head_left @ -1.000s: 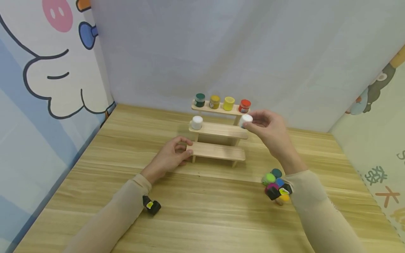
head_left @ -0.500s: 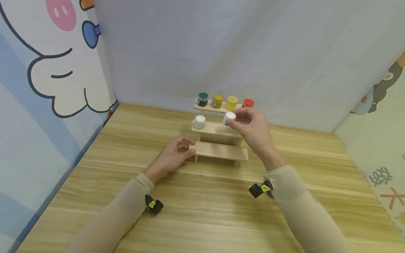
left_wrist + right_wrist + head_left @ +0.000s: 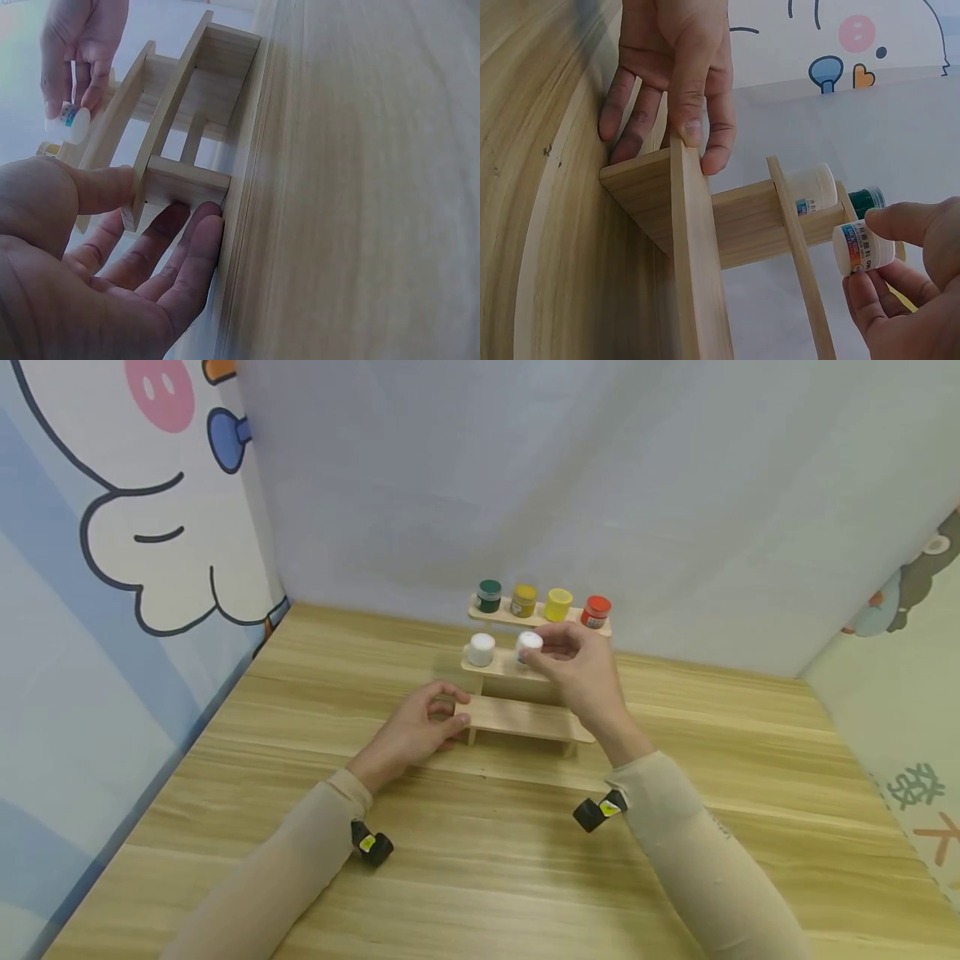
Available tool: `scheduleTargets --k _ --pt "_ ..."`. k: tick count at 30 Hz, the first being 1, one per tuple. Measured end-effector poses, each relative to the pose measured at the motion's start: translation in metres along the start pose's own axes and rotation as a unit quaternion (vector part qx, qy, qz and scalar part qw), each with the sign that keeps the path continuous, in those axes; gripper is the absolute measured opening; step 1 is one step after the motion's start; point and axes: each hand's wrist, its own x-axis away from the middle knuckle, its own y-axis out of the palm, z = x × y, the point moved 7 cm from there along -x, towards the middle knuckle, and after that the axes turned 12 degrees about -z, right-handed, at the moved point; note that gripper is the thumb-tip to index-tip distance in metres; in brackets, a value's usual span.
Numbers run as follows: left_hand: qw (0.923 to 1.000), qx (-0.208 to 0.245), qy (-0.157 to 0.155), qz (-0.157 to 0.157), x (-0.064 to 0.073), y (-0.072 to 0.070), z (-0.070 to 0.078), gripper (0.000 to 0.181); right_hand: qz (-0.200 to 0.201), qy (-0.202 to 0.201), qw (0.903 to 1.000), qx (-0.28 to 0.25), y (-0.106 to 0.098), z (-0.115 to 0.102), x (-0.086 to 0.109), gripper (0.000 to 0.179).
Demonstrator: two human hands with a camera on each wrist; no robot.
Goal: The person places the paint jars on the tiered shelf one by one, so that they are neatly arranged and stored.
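Observation:
A three-tier wooden display rack (image 3: pixel 525 717) stands on the table. My left hand (image 3: pixel 412 727) grips the left end of its lowest shelf, thumb on the board's edge in the left wrist view and fingers around the end support. Between thumb and fingertips, my right hand (image 3: pixel 588 672) pinches a small white paint jar (image 3: pixel 528 645) with a printed label (image 3: pixel 861 244), close over the middle shelf. To its left, another white paint jar (image 3: pixel 482 650) sits upright at that shelf's left end. The right hand hides the shelf's right part in the head view.
On the top shelf stand a dark green jar (image 3: pixel 489 597), an ochre jar (image 3: pixel 523 601), a yellow jar (image 3: pixel 558 605) and a red jar (image 3: pixel 597 612). A pale curtain (image 3: pixel 420 485) hangs behind the rack.
My right hand has carried the white paint jar leftward along the middle shelf, nearer the other white jar. Several coloured jars on the table are now hidden behind the right forearm. The left hand stays put.

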Motion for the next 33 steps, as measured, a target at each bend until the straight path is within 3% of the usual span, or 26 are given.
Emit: scheduleTargets --k 33 --pt "1.0000 0.004 -0.007 0.003 -0.001 0.000 -0.001 0.026 -0.005 0.034 0.9988 0.036 0.017 0.016 -0.002 0.044"
